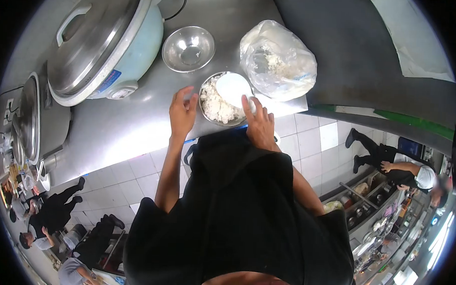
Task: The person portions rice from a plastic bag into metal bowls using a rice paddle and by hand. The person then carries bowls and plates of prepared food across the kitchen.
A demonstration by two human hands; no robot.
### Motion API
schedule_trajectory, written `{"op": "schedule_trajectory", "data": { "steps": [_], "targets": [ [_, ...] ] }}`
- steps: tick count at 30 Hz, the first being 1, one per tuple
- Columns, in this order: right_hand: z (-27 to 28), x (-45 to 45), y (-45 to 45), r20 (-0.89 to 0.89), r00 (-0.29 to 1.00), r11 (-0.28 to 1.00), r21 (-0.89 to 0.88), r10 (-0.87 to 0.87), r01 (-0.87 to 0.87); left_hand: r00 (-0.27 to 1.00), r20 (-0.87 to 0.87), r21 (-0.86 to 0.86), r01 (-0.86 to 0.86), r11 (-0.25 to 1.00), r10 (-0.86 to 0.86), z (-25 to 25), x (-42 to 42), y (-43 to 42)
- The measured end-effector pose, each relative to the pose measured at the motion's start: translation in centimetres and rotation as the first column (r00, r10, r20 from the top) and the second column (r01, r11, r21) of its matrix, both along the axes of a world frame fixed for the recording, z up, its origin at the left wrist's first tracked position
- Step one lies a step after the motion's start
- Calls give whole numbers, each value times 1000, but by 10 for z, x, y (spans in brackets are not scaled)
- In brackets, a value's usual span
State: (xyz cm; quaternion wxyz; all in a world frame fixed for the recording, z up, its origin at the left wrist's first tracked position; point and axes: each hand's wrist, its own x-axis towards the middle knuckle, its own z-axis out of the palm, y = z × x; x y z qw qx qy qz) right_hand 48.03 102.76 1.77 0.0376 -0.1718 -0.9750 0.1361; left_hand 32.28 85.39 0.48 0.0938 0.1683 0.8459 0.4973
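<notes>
A metal bowl of white rice (216, 106) stands near the front edge of the steel counter. My right hand (259, 123) grips a white paddle (233, 89), whose broad flat head lies over the upper right of the rice. Just left of the bowl is my left hand (183, 112), its fingers apart and nothing in it. Above it on the counter sits an empty metal bowl (188, 49). A clear plastic bag (281, 61) with white rice in it rests to the upper right of the rice bowl.
A large pale blue cooker (135, 54) with a metal lid occupies the counter's left side, and another lidded cooker (33, 118) stands farther left. Several people are in the kitchen, one at the right (408, 166) and others at the lower left (52, 214).
</notes>
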Motion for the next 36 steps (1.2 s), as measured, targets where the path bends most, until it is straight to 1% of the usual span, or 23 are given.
{"op": "schedule_trajectory", "data": {
  "steps": [1, 2, 3, 5, 7, 9, 10, 11, 13, 15, 17, 19, 20, 22, 23, 25, 26, 27, 29, 31, 32, 34, 36],
  "targets": [
    [-2, 2, -2, 5, 1000, 1000, -3, -6, 6, 1000, 5, -3, 6, 1000, -6, -7, 3, -2],
    [-5, 4, -2, -7, 999, 999, 14, 34, -34, 946, 322, 104, -5, 995, -28, -14, 7, -5],
    [-7, 3, -1, -22, 997, 997, 35, 73, -72, 798, 597, 201, -49, 978, -83, -21, 10, -5],
    [-7, 0, 3, -46, 996, 997, 4, 77, -76, 832, 544, 189, 5, 982, -109, -30, 11, -9],
    [6, 1, 7, -65, 994, 996, -24, 84, -85, 707, 681, 267, 5, 964, -192, -22, 6, -12],
    [30, 3, 15, -71, 997, 980, -197, 15, -29, 677, 702, 258, 47, 965, -220, -21, 4, -12],
    [48, 7, 11, -14, 998, 967, -248, -65, 60, 666, 709, 271, 47, 961, -232, -20, 7, -12],
    [44, 15, 8, -12, 996, 964, -254, -85, 79, 654, 714, 284, 53, 957, -248, -20, 6, -11],
    [26, 35, 0, -119, 993, 999, -36, 21, -25, 644, 713, 300, 78, 951, -278, -25, 4, -9],
    [17, 55, -14, -95, 995, 998, -68, 5, -11, 620, 721, 314, 109, 943, -311, -26, 14, -11],
    [15, 69, -14, -57, 998, 994, -108, 23, -29, 706, 653, 281, 111, 953, -275, -22, 21, -6],
    [32, 83, -12, -109, 994, 993, -122, -24, 11, 687, 671, 260, 133, 956, -278, -10, 34, -5],
    [43, 91, -7, -172, 979, 963, -263, -107, 59, 710, 645, 243, 161, 957, -283, -8, 41, -4],
    [40, 120, 7, -313, 897, 869, -474, -313, 138, 767, 533, 243, 266, 933, -358, -22, 55, 0],
    [32, 134, 13, -325, 864, 868, -446, -384, 218, 784, 450, 262, 342, 903, -427, -40, 60, -1],
    [22, 175, 28, -508, 627, 773, -578, -590, 259, 770, 488, 291, 300, 908, -411, -45, 86, 17],
    [16, 203, 32, -494, 554, 722, -605, -670, 335, 740, 532, 244, 331, 911, -412, -43, 97, 25],
    [6, 233, 34, -482, 463, 661, -635, -744, 401, 706, 558, 259, 352, 899, -437, -31, 116, 38],
    [-20, 297, 34, -362, 328, 488, -655, -873, 577, 600, 576, 304, 472, 827, -555, -45, 141, 60],
    [-67, 373, 26, -221, 288, 362, -634, -932, 683, 557, 575, 290, 546, 786, -599, -45, 183, 90],
    [-84, 409, 14, -248, 199, 313, -626, -948, 714, 520, 568, 296, 594, 748, -638, -44, 207, 105],
    [-106, 478, -19, -36, 138, 130, -635, -990, 762, 419, 578, 289, 697, 656, -700, -36, 262, 137],
    [-110, 538, -57, 7, -1, -5, -621, -1000, 784, 295, 566, 323, 780, 536, -770, -40, 319, 170]
  ]
}}
